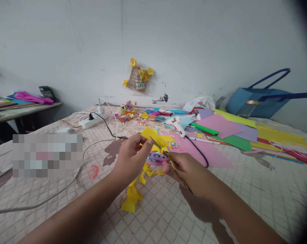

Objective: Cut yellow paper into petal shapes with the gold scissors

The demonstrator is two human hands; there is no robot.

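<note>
My left hand (133, 152) pinches a piece of yellow paper (155, 138) between thumb and fingers, above the middle of the table. In my right hand (186, 169) is a pair of scissors (172, 163), its blades pointing up and left against the paper's lower edge. Yellow paper scraps (131, 198) lie below and between my hands. Just behind the scissors sits a small purple spotted object (155, 157), partly covered by my hands. A pink paper sheet (194, 149) lies under and beyond them.
A white glue gun (177, 125) with a black cord rests behind my right hand. Colored sheets (221, 125) are piled at the right, near a blue bag (257, 100). A power strip (93, 120) with trailing cables stands at the left. A decorated piece (138, 78) leans on the wall.
</note>
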